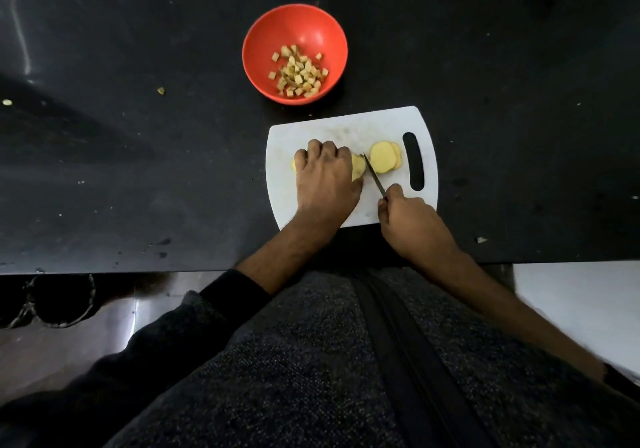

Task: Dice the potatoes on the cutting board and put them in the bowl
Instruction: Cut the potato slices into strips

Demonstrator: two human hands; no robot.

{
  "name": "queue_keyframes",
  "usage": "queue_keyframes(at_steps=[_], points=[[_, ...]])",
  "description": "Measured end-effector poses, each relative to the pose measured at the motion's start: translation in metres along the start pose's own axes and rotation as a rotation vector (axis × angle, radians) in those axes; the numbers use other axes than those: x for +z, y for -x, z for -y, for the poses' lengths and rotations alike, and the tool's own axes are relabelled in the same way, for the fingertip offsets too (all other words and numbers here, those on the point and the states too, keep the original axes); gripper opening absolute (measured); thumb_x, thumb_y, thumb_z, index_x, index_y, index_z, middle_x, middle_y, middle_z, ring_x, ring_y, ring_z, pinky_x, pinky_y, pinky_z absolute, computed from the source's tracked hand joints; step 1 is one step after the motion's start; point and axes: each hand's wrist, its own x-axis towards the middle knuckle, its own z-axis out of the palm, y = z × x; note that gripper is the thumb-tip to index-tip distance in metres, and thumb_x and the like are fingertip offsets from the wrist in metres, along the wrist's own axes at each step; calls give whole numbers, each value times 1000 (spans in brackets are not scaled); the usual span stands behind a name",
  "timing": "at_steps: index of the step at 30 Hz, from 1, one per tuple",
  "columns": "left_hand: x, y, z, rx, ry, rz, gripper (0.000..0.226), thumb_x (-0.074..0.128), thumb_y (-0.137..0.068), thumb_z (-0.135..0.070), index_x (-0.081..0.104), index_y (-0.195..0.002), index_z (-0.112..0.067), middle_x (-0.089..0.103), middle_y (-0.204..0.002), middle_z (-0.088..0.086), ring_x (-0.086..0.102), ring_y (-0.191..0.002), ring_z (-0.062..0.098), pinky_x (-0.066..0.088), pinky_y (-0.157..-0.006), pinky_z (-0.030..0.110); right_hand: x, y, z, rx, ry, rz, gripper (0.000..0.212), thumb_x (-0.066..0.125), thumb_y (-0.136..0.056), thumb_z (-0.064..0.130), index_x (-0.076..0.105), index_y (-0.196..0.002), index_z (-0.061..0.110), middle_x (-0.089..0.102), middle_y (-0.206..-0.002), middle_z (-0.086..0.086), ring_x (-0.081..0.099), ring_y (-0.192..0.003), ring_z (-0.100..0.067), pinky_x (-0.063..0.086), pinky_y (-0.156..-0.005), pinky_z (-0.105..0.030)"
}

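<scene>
Dark speckled zip-up jacket (311, 361) with pushed-up black-cuffed sleeves (235, 295).

A black countertop (138, 156) fills the upper frame, bearing a red bowl (332, 32) at top centre, a white cutting board (346, 125) just below it, and scattered scraps (161, 91) at left.

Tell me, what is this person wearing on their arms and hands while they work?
Both hands are bare: no gloves, rings or watch show on the left hand or the right hand. The left arm has a dark sleeve pushed up the forearm. The right forearm is bare as far as it shows.
</scene>
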Motion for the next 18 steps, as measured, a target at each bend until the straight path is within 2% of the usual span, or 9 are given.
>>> queue_keyframes(at_steps=[3,7,12,15,18], points=[[-1,0,9,24,48,14,36,65,-83,-31,64,-115,-15,62,-114,5,48,-112,29,32,-90,41,3,1,3,-8,-16,19,21,32,-105,31,37,-97,12,56,-81,-15,59,-78,-41,37,-61,-38],[-5,0,19,7,112,43,49,68,-81,-21,59,-129,-16,62,-124,3,46,-120,29,31,-94,42,5,2,9,-17,-34,29,22,32,-105,32,38,-99,11,54,-79,-13,60,-79,-41,36,-61,-37],[-3,5,20,-27,156,34,62,75,-82,-44,55,-135,-18,57,-134,2,43,-126,28,30,-98,43,4,-1,13,-23,-30,-38,21,31,-106,31,36,-99,12,51,-75,-9,59,-75,-39,34,-60,-37],[-2,4,18,-22,110,1,49,71,-86,-43,62,-127,-18,61,-128,3,47,-122,28,31,-96,42,5,-6,16,-60,-26,-73,25,30,-106,31,41,-108,8,62,-83,-17,61,-75,-41,36,-60,-38],[-1,4,17,-29,68,-32,38,69,-88,-38,66,-121,-19,66,-118,5,52,-114,29,34,-92,43,7,-8,22,-81,-40,-68,25,30,-106,31,41,-108,8,64,-84,-19,62,-75,-42,37,-59,-38]])
